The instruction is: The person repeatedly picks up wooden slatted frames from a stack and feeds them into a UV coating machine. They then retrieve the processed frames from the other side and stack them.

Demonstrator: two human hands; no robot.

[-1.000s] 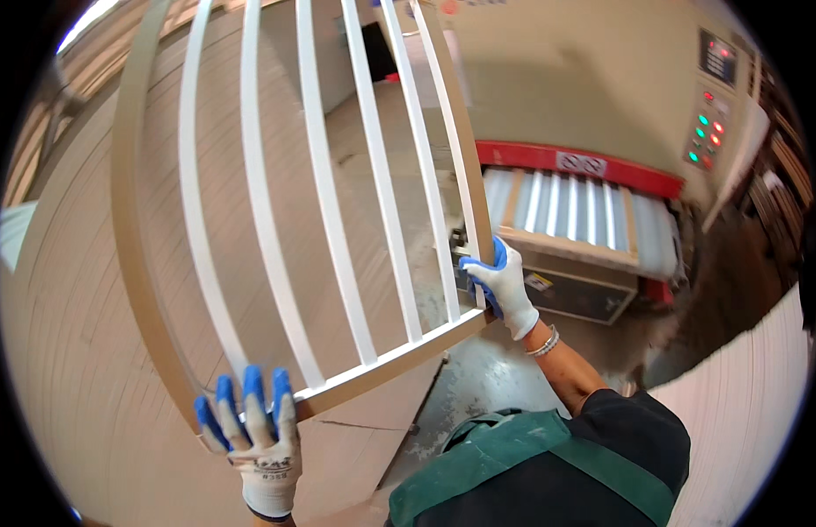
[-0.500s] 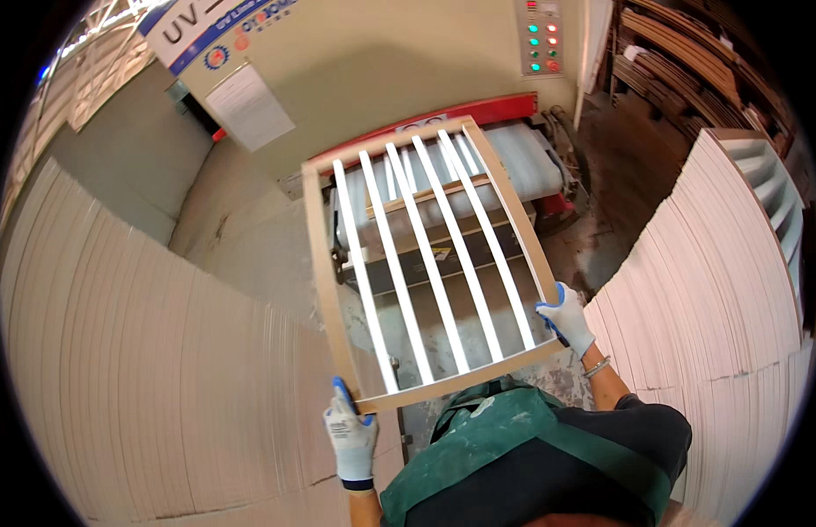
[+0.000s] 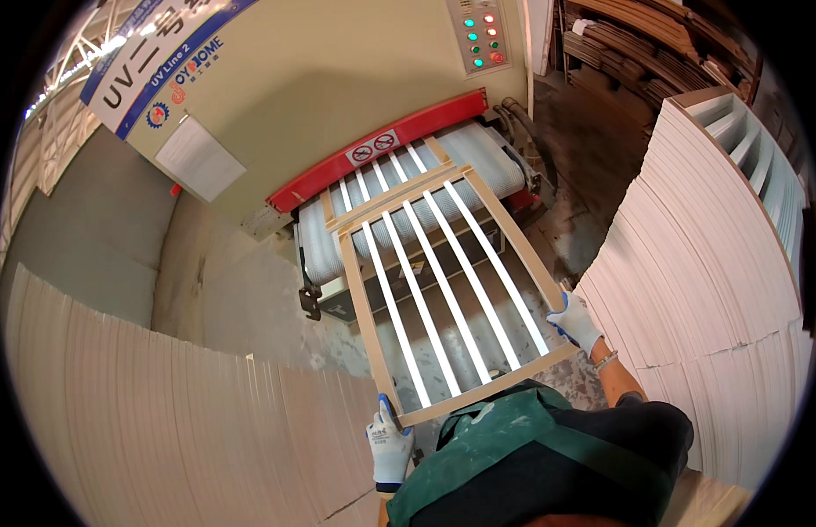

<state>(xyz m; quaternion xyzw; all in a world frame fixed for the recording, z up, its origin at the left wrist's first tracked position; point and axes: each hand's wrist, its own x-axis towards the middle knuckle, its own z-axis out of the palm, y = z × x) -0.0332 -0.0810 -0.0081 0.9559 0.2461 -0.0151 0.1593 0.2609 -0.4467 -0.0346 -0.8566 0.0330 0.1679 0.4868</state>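
Observation:
Between both hands I hold a rectangular brown-edged frame with several white slats point(image 3: 443, 290). My left hand point(image 3: 390, 446), in a white glove with blue grip, is closed on its near left corner. On the right side, near the other close corner, my right hand point(image 3: 575, 323) grips the edge. The frame's far end lies at the near edge of a ribbed conveyor belt point(image 3: 316, 250). Just beyond it, a second slatted frame point(image 3: 386, 202) rests on the belt, partly under the red guard bar point(image 3: 382, 145) of the machine.
The beige machine point(image 3: 338, 70) carries a control panel point(image 3: 483, 39) with lit buttons and a paper sheet point(image 3: 200, 160). Tall stacks of panels rise at the left point(image 3: 162, 395) and right point(image 3: 698, 263). Brown boards point(image 3: 636, 53) are piled at the far right.
The held frame has come down from above the conveyor, so its far end now meets the belt behind the second frame. My left hand has shifted right, and the view has turned.

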